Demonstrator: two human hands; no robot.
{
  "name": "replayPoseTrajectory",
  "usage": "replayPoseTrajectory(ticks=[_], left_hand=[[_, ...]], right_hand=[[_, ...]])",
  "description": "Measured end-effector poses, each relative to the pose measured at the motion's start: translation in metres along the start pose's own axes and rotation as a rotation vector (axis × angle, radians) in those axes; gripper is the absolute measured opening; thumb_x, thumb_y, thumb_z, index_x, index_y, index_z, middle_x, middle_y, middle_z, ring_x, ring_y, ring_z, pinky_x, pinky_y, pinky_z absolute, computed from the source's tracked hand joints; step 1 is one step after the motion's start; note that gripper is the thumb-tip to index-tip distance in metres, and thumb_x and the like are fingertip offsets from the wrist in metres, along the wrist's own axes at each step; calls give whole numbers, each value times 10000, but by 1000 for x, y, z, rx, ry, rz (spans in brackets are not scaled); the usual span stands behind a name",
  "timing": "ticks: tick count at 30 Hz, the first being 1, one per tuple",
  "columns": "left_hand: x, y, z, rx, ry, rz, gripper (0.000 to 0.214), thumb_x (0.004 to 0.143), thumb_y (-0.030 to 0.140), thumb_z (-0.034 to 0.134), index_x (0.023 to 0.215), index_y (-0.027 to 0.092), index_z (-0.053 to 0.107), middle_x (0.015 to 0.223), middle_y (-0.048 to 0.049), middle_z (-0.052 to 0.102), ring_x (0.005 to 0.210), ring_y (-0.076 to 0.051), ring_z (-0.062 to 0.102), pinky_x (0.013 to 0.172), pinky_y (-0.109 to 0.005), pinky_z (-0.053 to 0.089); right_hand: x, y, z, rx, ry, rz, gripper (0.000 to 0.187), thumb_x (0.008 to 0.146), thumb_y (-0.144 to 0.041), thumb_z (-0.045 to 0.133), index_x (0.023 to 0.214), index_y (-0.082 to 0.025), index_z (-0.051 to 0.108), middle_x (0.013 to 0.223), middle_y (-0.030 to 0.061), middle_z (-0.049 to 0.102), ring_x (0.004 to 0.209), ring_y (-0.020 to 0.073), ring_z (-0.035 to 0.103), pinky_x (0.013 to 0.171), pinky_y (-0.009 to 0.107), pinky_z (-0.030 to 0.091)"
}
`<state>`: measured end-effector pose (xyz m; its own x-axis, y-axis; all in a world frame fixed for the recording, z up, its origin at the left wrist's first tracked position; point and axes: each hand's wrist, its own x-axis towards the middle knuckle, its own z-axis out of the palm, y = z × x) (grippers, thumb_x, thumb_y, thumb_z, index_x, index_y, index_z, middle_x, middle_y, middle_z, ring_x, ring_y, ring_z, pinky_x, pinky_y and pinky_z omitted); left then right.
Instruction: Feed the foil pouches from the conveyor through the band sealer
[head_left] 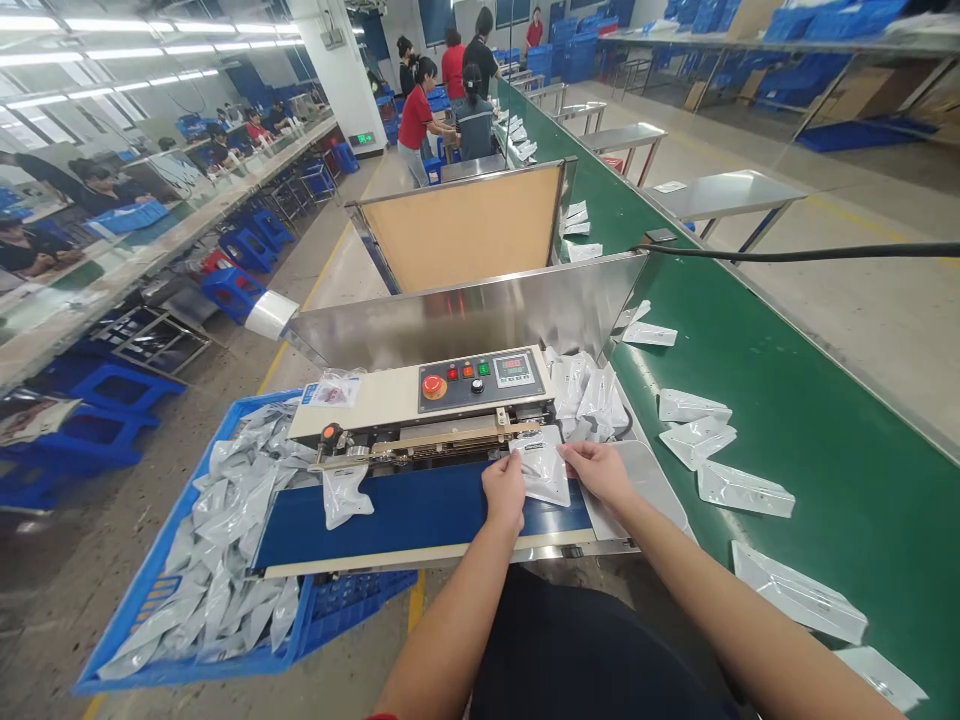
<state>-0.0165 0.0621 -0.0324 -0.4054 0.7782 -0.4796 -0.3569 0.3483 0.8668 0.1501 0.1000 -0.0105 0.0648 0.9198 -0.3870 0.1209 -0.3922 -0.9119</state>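
Between my two hands is a white pouch (pixel 546 474), its top edge at the sealing slot of a band sealing machine (pixel 360 405). My left hand (pixel 504 492) pinches the pouch's left side, and my right hand (pixel 600 470) grips its right side. Under the pouch runs the machine's blue belt (pixel 427 515). Another pouch (pixel 345 495) hangs from the slot at the belt's left end. Behind my right hand, several more pouches (pixel 589 395) are heaped beside the control panel (pixel 480 380).
A blue crate (pixel 161 570) full of pouches stands at the left, below the belt's end. At the right a green conveyor (pixel 840 450) carries several scattered pouches. Metal panels (pixel 465 310) rise behind the machine. A black cable (pixel 810 254) crosses the conveyor. Several people work farther back.
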Motion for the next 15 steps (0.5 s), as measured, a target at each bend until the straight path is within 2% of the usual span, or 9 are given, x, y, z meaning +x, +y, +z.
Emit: replayPoseTrajectory(ticks=[4,6,8,10,12,14,15], left_hand=[[4,17,-32,-10,16,6,524,734,656,869,788,139,804,778,-74,762,761,-226,687,719,-322,522],[4,26,-50,37,65,30,448,770,580,850,859,141,828,885,-96,805,877,-268,737,806,-358,567],[-2,31,-71,156,180,110,371,807,502,822,928,151,843,993,-108,828,1020,-306,760,936,-404,586],[-11,32,-92,309,345,269,384,843,472,801,1068,163,845,1104,-117,829,1145,-321,754,1057,-436,570],[-19,30,-110,388,434,425,478,919,497,736,1257,167,808,1194,-128,815,1156,-318,760,1096,-471,572],[-27,26,-117,390,431,490,493,945,512,710,1277,160,802,1146,-117,811,1100,-315,775,1067,-477,603],[-31,23,-116,367,404,499,486,947,514,708,1260,157,806,1105,-106,807,1066,-309,780,1052,-475,616]], right_hand=[[-12,0,16,-38,-51,-47,489,722,-680,858,828,-204,823,689,37,745,661,213,689,688,347,609],[-29,7,9,-44,-78,-45,530,759,-717,825,848,-195,821,675,29,723,632,199,663,639,319,566],[-54,22,-12,-73,-81,-63,551,826,-742,764,850,-194,814,668,18,703,603,185,623,598,302,513],[-83,47,-48,-141,-7,-94,550,894,-742,697,862,-205,816,693,21,711,634,198,628,624,311,501],[-117,83,-98,-238,168,-88,533,920,-727,661,901,-219,822,787,50,759,743,246,682,736,353,538],[-157,129,-160,-346,464,3,536,894,-718,661,978,-212,817,955,113,801,900,318,719,885,434,552],[-179,153,-193,-402,671,77,557,879,-704,673,1053,-191,805,1087,164,798,1006,359,716,962,480,538]])
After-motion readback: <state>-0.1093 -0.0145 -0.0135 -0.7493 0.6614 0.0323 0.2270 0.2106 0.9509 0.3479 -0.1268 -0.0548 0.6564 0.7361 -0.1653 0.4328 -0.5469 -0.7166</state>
